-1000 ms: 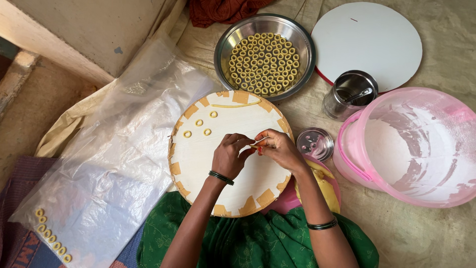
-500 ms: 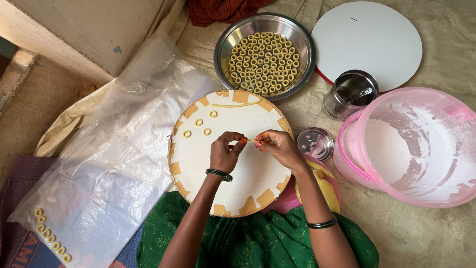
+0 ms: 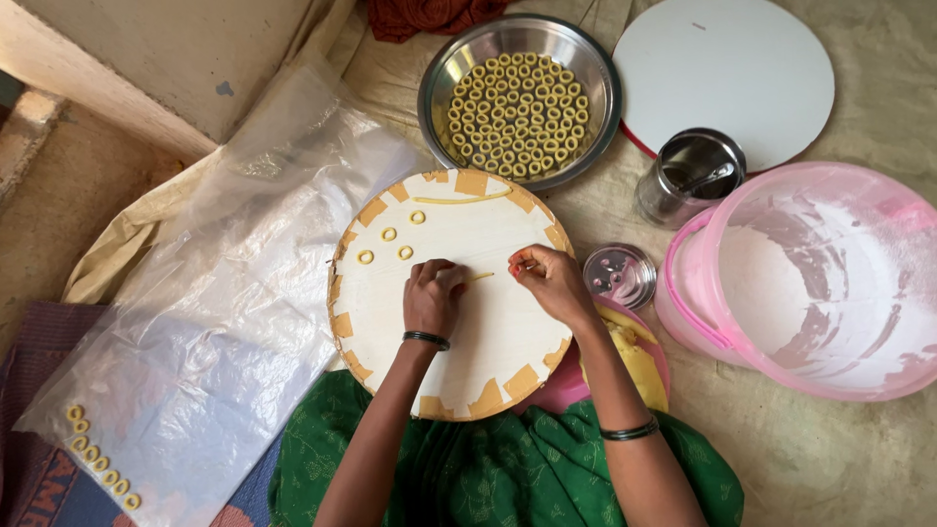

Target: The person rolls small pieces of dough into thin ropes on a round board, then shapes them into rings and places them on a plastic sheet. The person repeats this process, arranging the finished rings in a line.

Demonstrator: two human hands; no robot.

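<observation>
Thin yellow dough strip (image 3: 480,276) on board (image 3: 488,332)

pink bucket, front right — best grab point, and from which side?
Take the pink bucket by its handle, which lies folded along the left rim. Come from above on the left, the side facing the round board: the handle shows there, and the wide, open, flour-dusted mouth looks too broad for one hand. The steel lid lies close beside it, so lift straight up.

Beige cloth-covered floor (image 3: 859,459), wrinkled and softly daylit. Plain pale wall (image 3: 146,59) at upper left, stepping down to bare brown ground (image 3: 49,205). Patterned purple mat (image 3: 39,478) at lower left. Dark red cloth (image 3: 429,15) bunched at top edge.
</observation>
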